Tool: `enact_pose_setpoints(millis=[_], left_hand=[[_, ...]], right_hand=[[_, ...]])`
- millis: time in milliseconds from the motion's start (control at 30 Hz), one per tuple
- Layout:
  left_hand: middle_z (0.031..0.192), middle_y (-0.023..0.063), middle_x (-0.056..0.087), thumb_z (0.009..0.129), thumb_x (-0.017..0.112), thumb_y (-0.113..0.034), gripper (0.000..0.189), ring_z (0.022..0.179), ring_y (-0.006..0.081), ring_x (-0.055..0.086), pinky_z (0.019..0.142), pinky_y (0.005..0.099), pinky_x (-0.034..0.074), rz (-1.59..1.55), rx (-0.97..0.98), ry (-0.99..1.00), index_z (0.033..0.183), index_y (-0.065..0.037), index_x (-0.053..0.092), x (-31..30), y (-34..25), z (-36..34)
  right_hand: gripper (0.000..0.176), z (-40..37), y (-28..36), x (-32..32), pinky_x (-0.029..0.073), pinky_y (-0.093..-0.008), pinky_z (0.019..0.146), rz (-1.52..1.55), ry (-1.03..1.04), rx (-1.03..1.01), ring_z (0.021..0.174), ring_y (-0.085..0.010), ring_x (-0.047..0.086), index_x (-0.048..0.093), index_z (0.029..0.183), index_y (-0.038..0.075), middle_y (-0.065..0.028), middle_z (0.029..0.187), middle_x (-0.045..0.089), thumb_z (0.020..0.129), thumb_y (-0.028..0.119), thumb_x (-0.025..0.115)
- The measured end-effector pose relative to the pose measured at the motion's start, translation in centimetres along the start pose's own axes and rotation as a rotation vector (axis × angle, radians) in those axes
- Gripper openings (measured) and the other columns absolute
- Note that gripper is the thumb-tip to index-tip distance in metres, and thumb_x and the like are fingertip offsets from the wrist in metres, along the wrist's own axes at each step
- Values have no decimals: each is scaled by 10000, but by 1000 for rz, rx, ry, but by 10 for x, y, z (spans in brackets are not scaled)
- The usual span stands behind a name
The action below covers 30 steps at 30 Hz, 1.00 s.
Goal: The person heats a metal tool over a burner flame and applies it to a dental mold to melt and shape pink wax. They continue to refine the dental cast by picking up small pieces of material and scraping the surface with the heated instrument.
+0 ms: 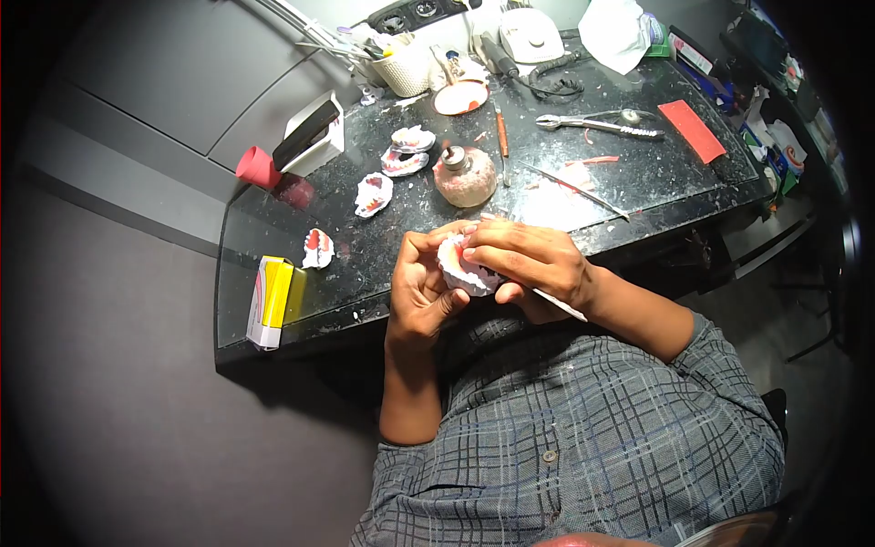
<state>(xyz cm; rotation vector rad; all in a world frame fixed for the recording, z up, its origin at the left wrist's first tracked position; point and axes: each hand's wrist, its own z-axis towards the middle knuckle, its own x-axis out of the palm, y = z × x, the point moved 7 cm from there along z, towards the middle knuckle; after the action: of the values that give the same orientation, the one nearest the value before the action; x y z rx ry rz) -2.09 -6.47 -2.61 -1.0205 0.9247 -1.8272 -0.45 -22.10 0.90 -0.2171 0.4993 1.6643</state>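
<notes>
A white plaster dental cast (pixel 467 277) with pink wax on it is held up in front of my chest, over the desk's front edge. My left hand (pixel 420 290) is closed around its left side, the thumb along the lower rim. My right hand (pixel 538 263) grips the other side, fingertips pressed on the pink wax. A slim pale-handled tool (pixel 561 304) sticks out below the right palm; its working end is hidden. Just beyond the hands stands a round spirit burner (pixel 466 179) with a metal neck.
On the black desk (pixel 360 264) lie more dental casts (pixel 374 194), a red-handled carver (pixel 583 190), an orange-handled tool (pixel 502 134), a metal torch-like tool (pixel 602 126) and a red wax sheet (pixel 691 131). A yellow-white box (pixel 272 301) and a red cup (pixel 257 168) stand at left.
</notes>
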Motion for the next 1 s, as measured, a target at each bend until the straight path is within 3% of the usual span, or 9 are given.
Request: enact_pose_setpoints(millis=[333, 467, 533, 667, 733, 767, 900, 967, 1000], left_hand=[[1435, 238, 448, 856, 799, -107, 577, 1323, 288, 500, 1099, 409, 438, -12, 24, 5, 1254, -10, 393, 4, -1, 3], [1434, 237, 437, 864, 780, -66, 561, 1320, 294, 501, 1099, 417, 439, 77, 67, 3, 1263, -15, 389, 7, -2, 2], [1422, 247, 458, 857, 812, -169, 593, 1335, 293, 481, 1108, 418, 409, 102, 47, -52, 1258, -30, 398, 5, -2, 2], [1413, 242, 473, 874, 795, -175, 585, 1309, 299, 515, 1083, 406, 442, 97, 65, -23, 1258, -5, 389, 0, 0, 2], [1383, 242, 509, 887, 780, -317, 628, 1281, 304, 544, 1082, 407, 437, 55, 47, -23, 1245, 19, 388, -1, 2, 2], [1365, 240, 528, 891, 755, -405, 680, 1260, 301, 564, 1088, 412, 428, 80, 37, -32, 1247, 40, 384, 1, 1, 3], [1339, 231, 546, 879, 729, -510, 786, 1230, 294, 574, 1105, 440, 406, 161, 12, -62, 1271, 70, 372, -2, 1, 1], [1376, 224, 522, 887, 770, -370, 683, 1286, 283, 542, 1088, 405, 423, 113, 34, -43, 1277, 32, 378, -1, 0, 1], [1376, 224, 522, 887, 770, -370, 683, 1286, 283, 542, 1088, 405, 423, 114, 33, -44, 1277, 32, 378, -2, 1, 1]], right_hand=[[450, -1, 2, -1, 591, -433, 865, -17, -3, 14, 1032, -371, 695, 625, 1162, -63, -221, 1137, 660, 921, 311, 694], [370, -5, -3, -8, 596, -381, 777, 20, -71, 152, 974, -358, 707, 615, 1183, -60, -232, 1158, 653, 984, 251, 629], [549, -5, -6, -10, 584, -388, 812, -30, -160, 173, 974, -351, 718, 644, 1138, -77, -236, 1116, 686, 1056, 427, 443], [455, -8, -9, -10, 584, -385, 791, 41, -151, 135, 1006, -371, 703, 606, 1186, -61, -235, 1164, 665, 1047, 360, 504], [541, -13, -18, -10, 578, -378, 813, 215, -183, 320, 1039, -366, 700, 606, 1189, -63, -229, 1198, 668, 1063, 434, 430], [576, -14, -20, -10, 568, -367, 851, 197, -201, 302, 1092, -341, 688, 610, 1198, -52, -218, 1248, 658, 1069, 463, 387], [552, -3, -17, -17, 556, -360, 890, 130, -198, 208, 1130, -318, 675, 618, 1207, -28, -202, 1242, 661, 1066, 458, 398], [403, -3, -17, -16, 544, -362, 923, 166, -119, 227, 1157, -312, 663, 624, 1208, -10, -189, 1233, 665, 1047, 341, 510], [403, -3, -15, -13, 544, -362, 923, 167, -119, 227, 1157, -312, 663, 624, 1208, -10, -189, 1233, 665, 1047, 341, 510]])
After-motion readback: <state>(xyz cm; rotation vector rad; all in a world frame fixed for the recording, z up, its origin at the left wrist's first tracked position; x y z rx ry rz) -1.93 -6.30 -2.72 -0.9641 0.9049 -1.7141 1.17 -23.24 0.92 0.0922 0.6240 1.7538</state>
